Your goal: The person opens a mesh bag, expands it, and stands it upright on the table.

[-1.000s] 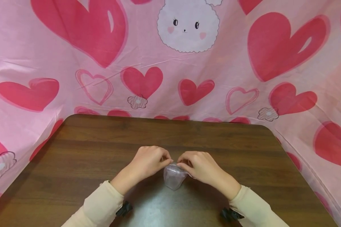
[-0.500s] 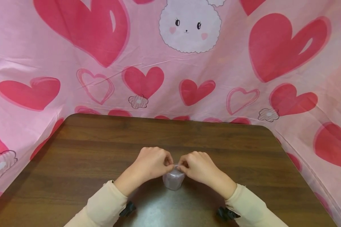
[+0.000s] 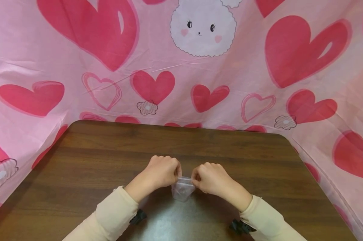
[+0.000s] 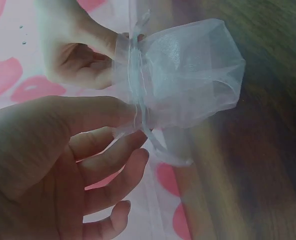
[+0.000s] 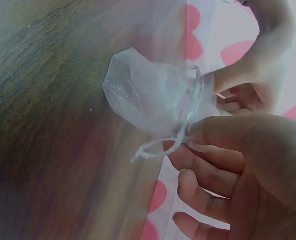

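Note:
A small sheer white organza drawstring bag (image 3: 182, 191) hangs just above the table between the hands. My left hand (image 3: 163, 171) pinches one side of its mouth between thumb and index finger, while the other fingers stay loosely bent. The opposite side of the mouth is pinched by my right hand (image 3: 212, 179). In the left wrist view, a thin white drawstring (image 4: 136, 75) runs through the gathered neck, and the bag's body (image 4: 198, 75) puffs out beyond it. A loop of the cord (image 5: 155, 149) dangles below the right fingertips in the right wrist view.
The dark wooden table (image 3: 109, 144) spreads out around the hands. Behind it and along both sides hangs a pink cloth (image 3: 175, 67) printed with hearts. Black straps (image 3: 241, 227) show at the wrists, below beige sleeves (image 3: 116, 209).
Both hands have shifted their pinch along the bag's top edge. They came together half a second ago and are now slightly farther apart, so the mouth looks flatter and straighter.

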